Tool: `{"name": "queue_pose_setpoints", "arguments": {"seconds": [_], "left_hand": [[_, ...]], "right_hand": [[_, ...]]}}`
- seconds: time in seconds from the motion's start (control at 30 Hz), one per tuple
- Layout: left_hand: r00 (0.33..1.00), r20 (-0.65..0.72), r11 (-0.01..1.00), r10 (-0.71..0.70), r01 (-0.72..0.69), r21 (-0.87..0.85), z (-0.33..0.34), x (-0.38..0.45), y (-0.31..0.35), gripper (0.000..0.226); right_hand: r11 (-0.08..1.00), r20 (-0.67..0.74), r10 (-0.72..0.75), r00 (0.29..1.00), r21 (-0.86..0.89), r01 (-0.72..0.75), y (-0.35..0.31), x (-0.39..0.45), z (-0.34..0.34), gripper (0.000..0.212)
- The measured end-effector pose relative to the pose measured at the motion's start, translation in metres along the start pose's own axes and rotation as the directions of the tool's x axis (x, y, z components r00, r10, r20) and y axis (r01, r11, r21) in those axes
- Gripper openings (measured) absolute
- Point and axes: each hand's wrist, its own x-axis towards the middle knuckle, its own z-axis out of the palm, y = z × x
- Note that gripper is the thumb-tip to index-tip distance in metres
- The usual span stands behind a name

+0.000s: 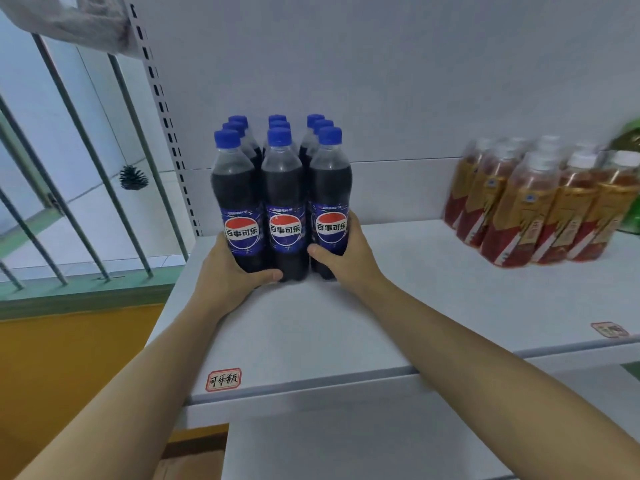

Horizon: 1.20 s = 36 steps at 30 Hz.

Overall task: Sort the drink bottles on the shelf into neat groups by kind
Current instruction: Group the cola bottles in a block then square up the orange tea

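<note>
Several cola bottles [284, 202] with blue caps and blue labels stand upright in tight rows on the left part of the white shelf [415, 289]. My left hand [225, 271] wraps around the base of the front-left bottle, thumb across the front. My right hand [349, 254] wraps around the base of the front-right bottle, thumb pressing its front. Further right on the same shelf stands a cluster of several amber tea bottles [533, 202] with white caps and red-gold labels, blurred.
A handwritten label sticker [223, 379] sits on the shelf's front edge, another sticker [609, 329] at the right. A green bottle [628, 140] shows at the far right. The slotted shelf upright [162, 109] and window bars [79, 150] are at the left. A lower shelf lies below.
</note>
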Motion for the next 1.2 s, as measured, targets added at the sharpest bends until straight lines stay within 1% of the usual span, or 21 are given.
{"name": "queue_pose_setpoints", "arguments": {"seconds": [0.13,0.27,0.43,0.5,0.6,0.8,0.97,1.07,1.13,1.2], "left_hand": [[1.000,0.014,1.000,0.006,-0.006,-0.019,0.000,-0.001,-0.001,0.098],[1.000,0.026,0.999,-0.005,0.006,-0.042,-0.001,-0.002,0.001,0.096],[0.997,0.075,0.996,-0.031,0.037,-0.082,-0.007,-0.005,-0.001,0.083],[0.995,0.094,0.999,-0.020,0.023,-0.030,-0.007,-0.008,-0.003,0.078],[0.996,0.086,0.999,0.028,-0.031,0.038,-0.004,-0.010,-0.004,0.078],[0.994,0.108,0.999,-0.002,-0.004,0.050,-0.003,-0.010,-0.003,0.075],[0.997,0.081,0.998,-0.015,0.010,0.058,-0.004,-0.010,-0.003,0.078],[0.997,0.070,0.999,-0.029,0.027,0.034,-0.006,-0.011,-0.002,0.081],[0.997,0.067,0.999,-0.033,0.033,0.001,-0.007,-0.013,0.001,0.087],[0.996,0.036,0.996,-0.087,0.089,-0.032,-0.012,-0.016,0.010,0.099]], "right_hand": [[0.999,-0.006,-0.025,1.000,-0.049,0.025,-0.002,-0.003,0.004,0.082],[0.997,-0.010,-0.001,1.000,-0.071,0.000,-0.006,-0.006,0.002,0.083],[0.997,0.017,0.018,1.000,-0.071,-0.016,-0.007,-0.008,-0.005,0.084],[0.998,0.056,0.030,0.998,-0.065,-0.027,-0.006,-0.008,-0.006,0.080],[0.997,0.084,0.042,0.996,-0.062,-0.037,-0.005,-0.006,-0.007,0.079],[0.996,0.096,0.055,0.994,-0.068,-0.049,-0.006,-0.004,-0.011,0.080],[0.996,0.056,0.061,0.997,-0.070,-0.057,-0.006,-0.005,-0.009,0.081],[0.995,0.039,0.074,0.997,-0.063,-0.071,-0.008,-0.006,-0.008,0.082],[0.995,0.033,0.080,0.996,-0.058,-0.078,-0.010,-0.008,-0.008,0.084],[0.993,0.027,0.095,0.995,-0.067,-0.093,-0.013,-0.010,-0.008,0.087]]}}
